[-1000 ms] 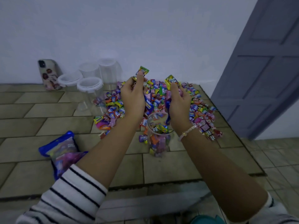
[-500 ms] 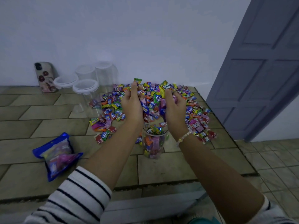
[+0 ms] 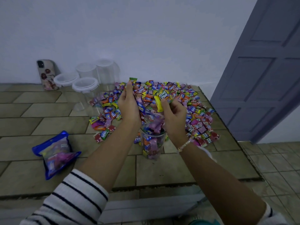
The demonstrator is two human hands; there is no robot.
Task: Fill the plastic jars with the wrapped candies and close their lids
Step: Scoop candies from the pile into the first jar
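Hovering just above the open plastic jar (image 3: 152,143), both hands clutch wrapped candies: the left hand (image 3: 129,106) curls its fingers round a bunch, a green wrapper (image 3: 133,79) poking out past the fingertips; the right hand (image 3: 174,117) grips another bunch with a yellow Fruit Plus candy (image 3: 162,96) on top. The jar stands upright on the tiled surface (image 3: 162,168), filled nearly to its mouth. The candy pile (image 3: 194,103) spreads at its 12 to 2 o'clock, lidded empty jars (image 3: 85,86) stand at 10 o'clock, and a blue bag (image 3: 55,153) lies at 9 o'clock
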